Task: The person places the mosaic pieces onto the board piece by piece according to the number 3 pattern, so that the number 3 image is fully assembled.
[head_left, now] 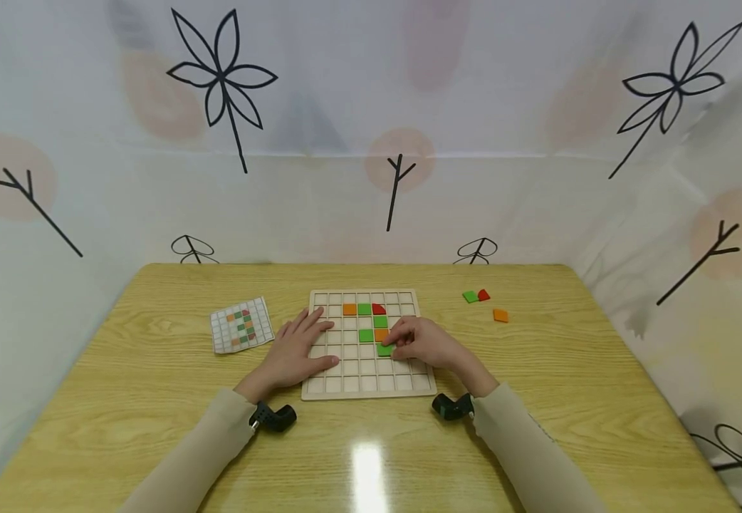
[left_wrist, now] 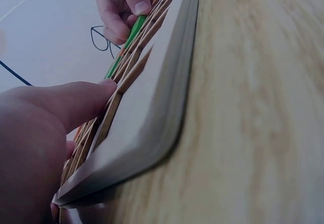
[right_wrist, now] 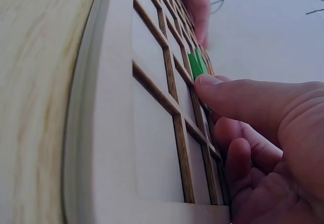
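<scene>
A wooden grid board point(head_left: 350, 394) lies on the table with orange, green and red tiles in several of its cells. My left hand point(head_left: 293, 354) rests with spread fingers on the board's left side. Over the right half, my right hand point(head_left: 427, 343) pinches a green square tile point(head_left: 384, 350) between thumb and curled fingers, just below an orange tile point(head_left: 380, 334). That green tile point(right_wrist: 197, 66) looks slightly tilted above its cell in the right wrist view. Farther up sit another orange tile point(head_left: 349, 309), a green tile point(head_left: 364, 309) and a red quarter-round tile point(head_left: 379, 309).
A pattern card point(head_left: 241, 326) with a coloured grid lies left of the board. At the right are a loose green tile point(head_left: 470, 296), a red piece point(head_left: 483, 294) and an orange tile point(head_left: 500, 315). Patterned cloth point(head_left: 320, 206) hangs behind the table.
</scene>
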The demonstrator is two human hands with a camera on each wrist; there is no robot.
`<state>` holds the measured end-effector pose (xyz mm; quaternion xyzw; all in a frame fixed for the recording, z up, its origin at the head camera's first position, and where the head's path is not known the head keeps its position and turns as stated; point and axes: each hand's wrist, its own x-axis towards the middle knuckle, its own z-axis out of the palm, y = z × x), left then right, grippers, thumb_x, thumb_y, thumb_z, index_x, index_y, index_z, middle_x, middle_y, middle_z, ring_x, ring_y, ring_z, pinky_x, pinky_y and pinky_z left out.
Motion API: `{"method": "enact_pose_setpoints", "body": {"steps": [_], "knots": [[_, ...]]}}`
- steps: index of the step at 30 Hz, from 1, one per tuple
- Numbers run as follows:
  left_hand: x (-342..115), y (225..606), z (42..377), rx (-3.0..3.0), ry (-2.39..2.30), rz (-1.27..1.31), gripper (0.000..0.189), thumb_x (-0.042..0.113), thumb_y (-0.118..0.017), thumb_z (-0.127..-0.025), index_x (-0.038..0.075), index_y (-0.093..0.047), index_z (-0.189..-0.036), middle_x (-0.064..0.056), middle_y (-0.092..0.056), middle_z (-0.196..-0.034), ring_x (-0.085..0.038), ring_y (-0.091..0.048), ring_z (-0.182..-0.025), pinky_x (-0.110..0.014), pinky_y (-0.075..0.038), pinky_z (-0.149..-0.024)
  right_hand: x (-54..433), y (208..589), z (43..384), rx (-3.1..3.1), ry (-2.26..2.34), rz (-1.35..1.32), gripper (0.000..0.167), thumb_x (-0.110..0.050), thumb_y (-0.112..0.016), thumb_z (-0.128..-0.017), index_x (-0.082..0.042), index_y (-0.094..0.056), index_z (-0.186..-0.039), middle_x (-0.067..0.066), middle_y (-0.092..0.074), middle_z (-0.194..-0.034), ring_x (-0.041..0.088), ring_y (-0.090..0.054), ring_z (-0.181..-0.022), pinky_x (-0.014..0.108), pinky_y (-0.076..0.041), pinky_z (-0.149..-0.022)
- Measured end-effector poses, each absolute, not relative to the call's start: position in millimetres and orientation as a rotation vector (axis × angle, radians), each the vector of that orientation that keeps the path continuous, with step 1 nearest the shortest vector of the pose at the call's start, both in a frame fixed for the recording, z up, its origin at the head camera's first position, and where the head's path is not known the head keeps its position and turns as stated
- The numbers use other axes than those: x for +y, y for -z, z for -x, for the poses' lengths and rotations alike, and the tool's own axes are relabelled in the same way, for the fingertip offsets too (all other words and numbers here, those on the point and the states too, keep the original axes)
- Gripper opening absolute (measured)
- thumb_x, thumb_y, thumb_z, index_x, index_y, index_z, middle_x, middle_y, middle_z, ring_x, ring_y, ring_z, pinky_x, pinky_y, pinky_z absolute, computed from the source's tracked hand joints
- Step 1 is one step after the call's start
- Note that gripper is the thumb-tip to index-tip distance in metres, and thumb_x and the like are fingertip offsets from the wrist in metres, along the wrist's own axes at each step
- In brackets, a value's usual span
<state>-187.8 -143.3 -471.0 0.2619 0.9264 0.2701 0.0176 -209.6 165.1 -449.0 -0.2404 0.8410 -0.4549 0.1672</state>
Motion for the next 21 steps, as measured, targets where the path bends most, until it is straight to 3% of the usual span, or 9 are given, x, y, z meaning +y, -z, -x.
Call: {"method": "enact_pose_setpoints", "body": {"steps": [13, 21], "knots": [[-143.0, 471.2, 187.3, 2.885, -0.836, -0.815, 0.07, 0.05, -0.063, -0.094, 0.012, -0.046, -0.15, -0.011, -0.019, -0.165, -0.037, -0.01, -0.151, -0.066, -0.01, -0.114, 162.2, 449.1, 209.2, 2.415, 1.304, 0.668, 0.016, -0.002, -0.076, -0.087, 0.0, -0.076, -0.102, 0.013, -0.06, -0.096, 0.021, -0.049, -0.083, 0.031, -0.042, -0.073], [-142.3, 468.7, 186.3, 2.881, -0.847, -0.811, 0.069, 0.049, -0.064, -0.094, 0.012, -0.046, -0.15, -0.011, -0.019, -0.164, -0.037, -0.011, -0.15, -0.066, -0.01, -0.114, 162.3, 450.9, 210.6, 2.426, 1.277, 0.693, 0.013, -0.004, -0.077, -0.087, -0.005, -0.078, -0.099, 0.007, -0.06, -0.094, 0.02, -0.05, -0.083, 0.032, -0.043, -0.075]]}}
